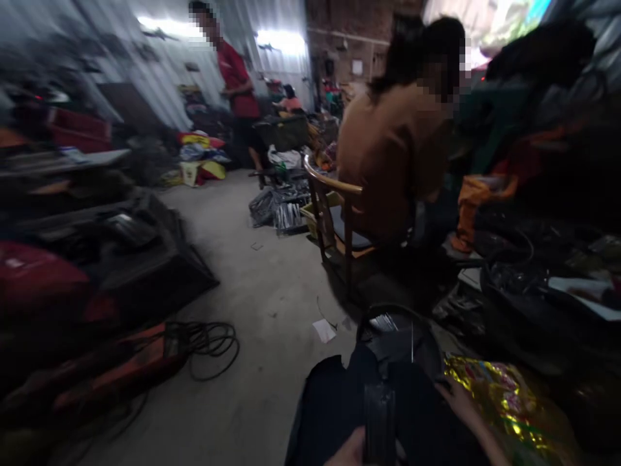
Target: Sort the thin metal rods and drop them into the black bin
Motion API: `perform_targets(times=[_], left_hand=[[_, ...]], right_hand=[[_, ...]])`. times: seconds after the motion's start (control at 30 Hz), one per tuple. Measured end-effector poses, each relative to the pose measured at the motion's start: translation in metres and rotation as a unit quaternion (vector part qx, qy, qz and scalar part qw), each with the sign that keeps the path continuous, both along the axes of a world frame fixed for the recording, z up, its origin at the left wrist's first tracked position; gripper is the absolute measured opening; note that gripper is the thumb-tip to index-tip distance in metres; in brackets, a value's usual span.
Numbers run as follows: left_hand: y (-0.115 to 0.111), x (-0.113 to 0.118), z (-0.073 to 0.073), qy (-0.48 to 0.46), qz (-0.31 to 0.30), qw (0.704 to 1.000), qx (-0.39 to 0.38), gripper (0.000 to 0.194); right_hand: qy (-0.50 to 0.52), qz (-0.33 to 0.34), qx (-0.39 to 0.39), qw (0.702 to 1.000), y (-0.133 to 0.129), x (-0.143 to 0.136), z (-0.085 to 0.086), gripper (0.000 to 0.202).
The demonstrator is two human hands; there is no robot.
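Observation:
At the bottom of the head view, my left hand (350,449) is closed around a long, flat black bundle with a shiny surface (380,414). The bundle stands over dark navy cloth (325,408) that covers my lap. My right hand (457,400) is to the right of the cloth, fingers curled at its dark edge; whatever they grip is too dark to make out. Just ahead of my lap is a round black tub (431,333), with shiny, clear-wrapped pieces (383,322) inside. A gold foil bag (514,401) lies right beside my right hand.
A person in a brown top (388,149) sits ahead on a wooden chair (334,184). Farther off stands a person in a red shirt (235,71). On the left are an orange tool (121,362) with coiled black cable (213,343) and dark heaps. Plastic-wrapped bundles (288,217) lie on the floor.

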State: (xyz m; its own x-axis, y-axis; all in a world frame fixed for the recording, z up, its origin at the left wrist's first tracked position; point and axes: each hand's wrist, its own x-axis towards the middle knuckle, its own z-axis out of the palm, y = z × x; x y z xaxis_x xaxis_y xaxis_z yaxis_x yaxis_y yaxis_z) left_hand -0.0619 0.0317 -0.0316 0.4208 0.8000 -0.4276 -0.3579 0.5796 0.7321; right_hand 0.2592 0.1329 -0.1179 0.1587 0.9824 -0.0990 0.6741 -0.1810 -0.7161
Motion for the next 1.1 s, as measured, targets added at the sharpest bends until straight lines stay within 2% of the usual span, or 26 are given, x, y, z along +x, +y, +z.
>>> perform_targets(times=[0.07, 0.13, 0.23, 0.33, 0.43, 0.57, 0.67, 0.8, 0.93, 1.03, 1.1], left_hand=[[-0.028, 0.017, 0.006, -0.026, -0.004, 1.000, 0.001, 0.047], [-0.045, 0.032, 0.013, -0.055, -0.003, 0.998, -0.016, 0.043], [-0.052, 0.042, 0.023, -0.037, -0.004, 0.999, -0.006, 0.038], [-0.052, 0.040, 0.030, 0.033, 0.025, 0.999, 0.033, 0.033], [-0.057, 0.034, 0.031, 0.058, 0.044, 0.991, 0.112, 0.032], [-0.063, 0.028, 0.029, 0.038, 0.088, 0.984, 0.148, 0.044], [-0.063, 0.027, 0.026, 0.040, 0.127, 0.980, 0.150, 0.046], [-0.058, 0.026, 0.020, 0.053, 0.136, 0.980, 0.136, 0.044], [-0.059, 0.026, 0.017, 0.053, 0.140, 0.981, 0.125, 0.046], [-0.058, 0.025, 0.016, 0.081, 0.134, 0.982, 0.105, 0.040], [-0.053, 0.025, 0.015, 0.079, 0.115, 0.986, 0.096, 0.038]], right_hand=[[0.063, -0.010, 0.013, 0.998, -0.026, 0.009, 0.036, 0.040], [0.138, -0.028, 0.024, 0.990, -0.060, 0.001, 0.067, 0.048], [0.267, 0.030, -0.019, 0.963, -0.110, -0.042, 0.100, 0.055], [0.271, 0.082, -0.013, 0.959, -0.145, -0.097, 0.114, 0.056], [0.237, 0.068, 0.034, 0.968, -0.159, -0.130, 0.119, 0.056], [0.232, 0.107, 0.074, 0.964, -0.159, -0.140, 0.124, 0.047], [0.231, 0.118, 0.091, 0.961, -0.155, -0.141, 0.122, 0.043], [0.275, 0.111, 0.074, 0.952, -0.147, -0.144, 0.105, 0.044], [0.357, 0.043, 0.035, 0.932, -0.147, -0.141, 0.089, 0.039], [0.408, 0.007, 0.027, 0.912, -0.148, -0.138, 0.088, 0.034], [0.396, 0.034, 0.031, 0.917, -0.146, -0.138, 0.091, 0.033]])
